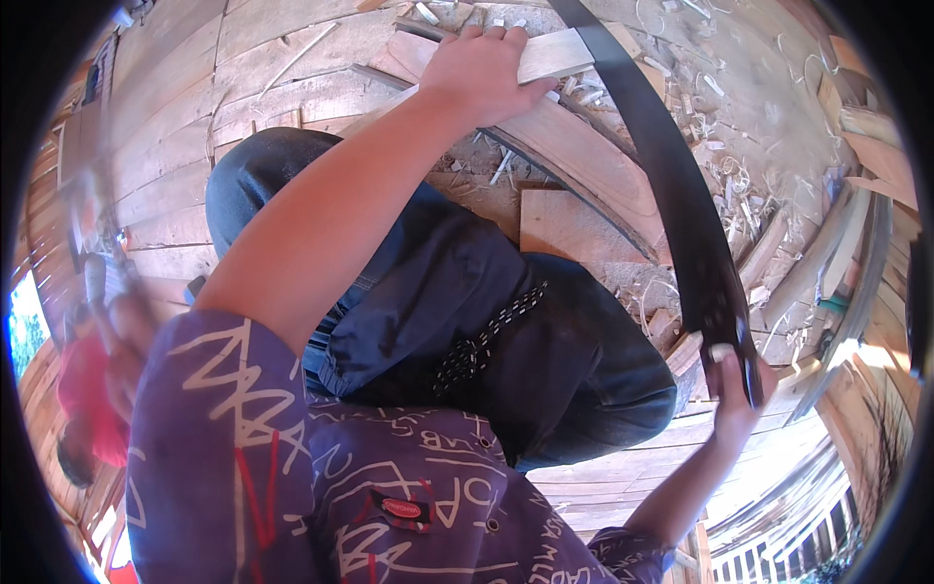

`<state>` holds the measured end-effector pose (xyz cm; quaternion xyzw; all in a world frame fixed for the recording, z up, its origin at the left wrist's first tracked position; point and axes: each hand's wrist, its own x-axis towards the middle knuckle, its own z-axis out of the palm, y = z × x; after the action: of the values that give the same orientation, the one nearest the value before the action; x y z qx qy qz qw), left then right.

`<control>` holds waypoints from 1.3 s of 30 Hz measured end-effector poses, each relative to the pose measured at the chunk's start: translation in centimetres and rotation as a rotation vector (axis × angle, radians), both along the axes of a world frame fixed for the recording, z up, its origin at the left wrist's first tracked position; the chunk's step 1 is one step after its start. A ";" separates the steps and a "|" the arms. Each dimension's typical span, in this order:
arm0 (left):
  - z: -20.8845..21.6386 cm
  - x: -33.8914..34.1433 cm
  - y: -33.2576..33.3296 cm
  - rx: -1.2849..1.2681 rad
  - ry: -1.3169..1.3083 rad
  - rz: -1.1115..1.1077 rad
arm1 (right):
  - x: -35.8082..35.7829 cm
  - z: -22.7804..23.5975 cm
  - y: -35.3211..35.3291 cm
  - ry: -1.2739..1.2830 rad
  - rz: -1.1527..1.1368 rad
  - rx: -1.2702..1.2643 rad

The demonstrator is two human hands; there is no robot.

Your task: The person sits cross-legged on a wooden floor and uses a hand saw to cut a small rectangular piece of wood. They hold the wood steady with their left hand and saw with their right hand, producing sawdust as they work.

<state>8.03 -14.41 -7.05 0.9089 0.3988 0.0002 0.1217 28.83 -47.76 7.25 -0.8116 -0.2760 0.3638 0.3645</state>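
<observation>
My left hand (pixel 477 73) is clamped over a pale wooden strip (pixel 559 55), with its fingers curled across the far edge and its thumb lying along the near side. The strip rests on a wider reddish board (pixel 593 161). In my right hand (pixel 736 394) is the near end of a handsaw (pixel 671 175) with a long, dark, broad blade. Its handle is mostly hidden by my fingers, and no teeth can be made out. The blade runs away from me and crosses right at the strip's right end, touching or nearly touching it.
Curled shavings and offcuts (pixel 715 127) litter the plank floor (pixel 277 73). My bent legs (pixel 584 331) lie under my arms, close to the boards. Long wood pieces (pixel 842 243) are piled at the right. Another person in red (pixel 92 389) sits at the far left.
</observation>
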 end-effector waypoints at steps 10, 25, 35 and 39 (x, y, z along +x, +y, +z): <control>-0.3 0.4 -0.8 0.035 -0.024 -0.055 | -0.6 3.8 -5.7 -0.169 -0.018 0.003; 0.9 0.2 -0.7 0.054 0.011 -0.012 | 0.1 3.3 -6.7 -0.207 -0.006 -0.007; -0.1 0.9 0.0 0.050 0.090 -0.011 | 1.5 1.7 -3.8 -0.113 -0.003 0.043; -0.9 0.4 -0.2 0.135 0.004 -0.061 | -2.1 -1.7 5.9 0.015 -0.070 -0.036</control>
<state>8.45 -14.65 -7.95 0.9268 0.3703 0.0214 0.0591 26.77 -41.85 5.54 -0.8245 -0.2381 0.3617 0.3644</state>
